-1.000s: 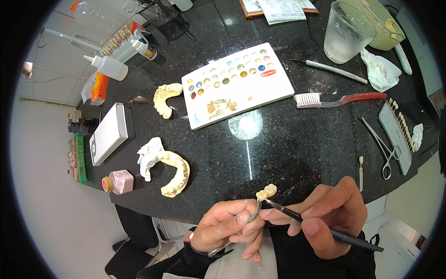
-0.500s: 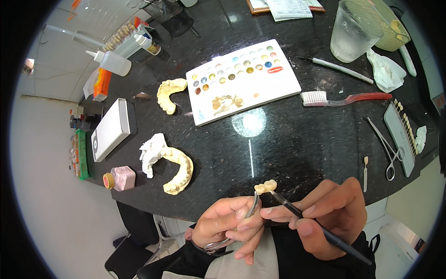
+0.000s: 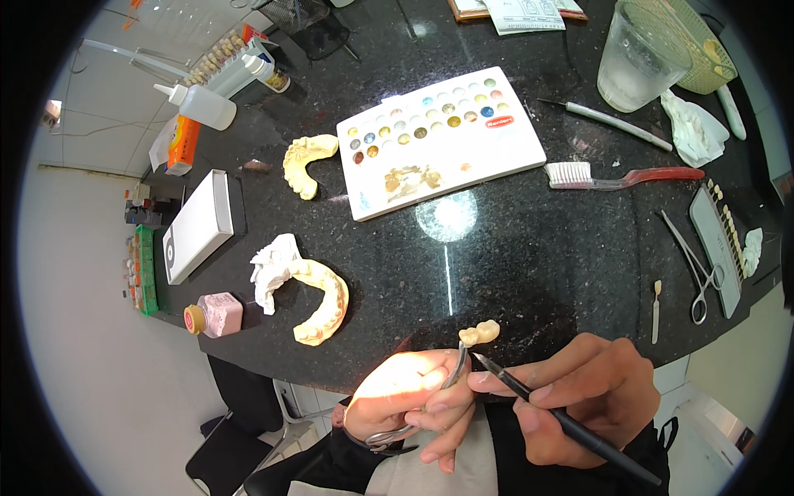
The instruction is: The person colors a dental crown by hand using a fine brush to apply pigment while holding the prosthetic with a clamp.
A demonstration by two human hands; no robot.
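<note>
My left hand (image 3: 397, 393), brightly lit, is closed around curved metal forceps (image 3: 457, 368), whose ring handles show below the fingers. At the forceps' tips is a small cream dental bridge (image 3: 480, 333) of joined tooth crowns, held just above the table's near edge. My right hand (image 3: 595, 393) grips a thin black-handled brush (image 3: 571, 426) like a pen. The brush's pointed tip lies just below the bridge, with a small gap visible between them. The two hands are close together, right fingertips beside the left fingers.
Beyond my hands lies a white paint palette (image 3: 438, 178) on the black table (image 3: 389, 264). Dental casts (image 3: 322, 310) and a pink jar (image 3: 222, 316) stand left. To the right are a red-handled toothbrush (image 3: 620, 178), scissor-handled forceps (image 3: 695, 273), a shade guide (image 3: 718, 248) and a cup (image 3: 637, 62).
The brush tip has moved off the dental bridge, slightly down and left. A bright patch of light now falls on my left hand. The whole view has shifted slightly.
</note>
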